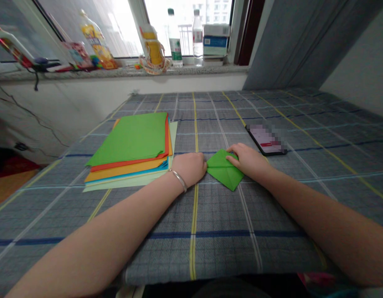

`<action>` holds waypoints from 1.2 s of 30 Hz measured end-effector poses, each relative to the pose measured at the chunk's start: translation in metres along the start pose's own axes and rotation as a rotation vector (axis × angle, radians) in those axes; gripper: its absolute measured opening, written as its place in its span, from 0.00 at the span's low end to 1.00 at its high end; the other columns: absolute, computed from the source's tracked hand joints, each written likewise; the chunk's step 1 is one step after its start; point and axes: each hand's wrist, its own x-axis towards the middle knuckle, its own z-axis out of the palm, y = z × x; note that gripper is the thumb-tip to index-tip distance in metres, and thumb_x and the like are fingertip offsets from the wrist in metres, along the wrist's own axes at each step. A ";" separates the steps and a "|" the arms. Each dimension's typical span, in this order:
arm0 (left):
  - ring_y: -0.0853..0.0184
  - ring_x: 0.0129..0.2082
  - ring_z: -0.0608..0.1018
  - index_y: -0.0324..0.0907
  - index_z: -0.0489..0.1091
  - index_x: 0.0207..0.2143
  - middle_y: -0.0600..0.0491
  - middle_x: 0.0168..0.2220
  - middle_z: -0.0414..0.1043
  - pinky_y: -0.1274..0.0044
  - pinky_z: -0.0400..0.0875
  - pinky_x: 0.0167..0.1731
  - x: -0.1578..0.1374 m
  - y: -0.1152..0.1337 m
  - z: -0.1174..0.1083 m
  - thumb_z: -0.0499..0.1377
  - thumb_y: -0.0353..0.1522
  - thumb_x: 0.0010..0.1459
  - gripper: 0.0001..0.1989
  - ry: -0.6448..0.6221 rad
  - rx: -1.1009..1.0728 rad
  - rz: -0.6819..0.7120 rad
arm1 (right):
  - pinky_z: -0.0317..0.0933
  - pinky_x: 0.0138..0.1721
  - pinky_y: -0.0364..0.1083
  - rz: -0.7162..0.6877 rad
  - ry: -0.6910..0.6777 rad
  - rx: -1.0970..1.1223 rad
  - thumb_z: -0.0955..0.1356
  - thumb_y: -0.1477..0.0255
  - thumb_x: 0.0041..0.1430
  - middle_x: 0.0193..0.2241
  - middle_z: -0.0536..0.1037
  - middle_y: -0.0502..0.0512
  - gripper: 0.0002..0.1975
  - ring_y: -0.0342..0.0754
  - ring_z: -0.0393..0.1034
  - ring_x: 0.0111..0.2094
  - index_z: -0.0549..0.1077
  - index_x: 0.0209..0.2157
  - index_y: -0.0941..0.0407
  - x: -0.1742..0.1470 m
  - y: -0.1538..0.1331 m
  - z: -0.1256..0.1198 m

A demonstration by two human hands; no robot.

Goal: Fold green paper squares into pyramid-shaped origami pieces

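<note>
A folded piece of green paper (226, 170), roughly diamond-shaped with crease lines, lies on the checked tablecloth. My left hand (191, 166), with a silver bangle at the wrist, is closed at the paper's left corner; its fingertips are turned away from view. On the upper right part of the paper rests my right hand (247, 159), thumb and fingers pinching its edge. Left of my left hand lies a stack of coloured paper (132, 138), green on top, with orange, yellow, blue and pale green sheets beneath.
A phone (266, 140) lies on the tablecloth (166, 256) beyond my right hand. Along the windowsill (191, 71) stand two clear bottles (175, 41), a yellow container (154, 49), a leaning yellow bottle (96, 39) and stacked boxes (215, 40). A grey curtain (290, 45) hangs at right.
</note>
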 end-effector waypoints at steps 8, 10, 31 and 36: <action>0.57 0.65 0.59 0.42 0.57 0.63 0.48 0.65 0.57 0.61 0.54 0.63 0.018 0.004 0.023 0.46 0.37 0.68 0.23 0.192 -0.188 0.429 | 0.62 0.46 0.50 -0.010 -0.004 -0.050 0.64 0.67 0.64 0.43 0.76 0.61 0.13 0.54 0.71 0.45 0.72 0.46 0.58 0.000 0.001 0.001; 0.54 0.68 0.50 0.42 0.49 0.67 0.51 0.69 0.49 0.57 0.47 0.65 0.020 0.005 0.028 0.45 0.40 0.68 0.27 0.072 -0.179 0.450 | 0.62 0.45 0.50 0.002 -0.014 -0.024 0.64 0.67 0.64 0.43 0.76 0.61 0.14 0.54 0.71 0.44 0.72 0.46 0.59 0.001 0.001 -0.001; 0.52 0.69 0.48 0.55 0.48 0.67 0.48 0.70 0.43 0.53 0.41 0.64 0.015 0.003 0.023 0.45 0.47 0.67 0.28 0.003 -0.138 0.512 | 0.54 0.20 0.41 0.449 -0.622 0.566 0.68 0.60 0.57 0.16 0.68 0.47 0.14 0.39 0.61 0.17 0.68 0.25 0.55 -0.005 0.039 -0.044; 0.57 0.70 0.42 0.49 0.51 0.67 0.53 0.71 0.38 0.59 0.39 0.66 0.016 0.002 0.024 0.46 0.45 0.68 0.28 0.055 -0.116 0.596 | 0.53 0.18 0.39 0.459 -0.626 0.493 0.66 0.60 0.61 0.18 0.72 0.49 0.17 0.39 0.64 0.17 0.65 0.23 0.55 -0.003 0.038 -0.042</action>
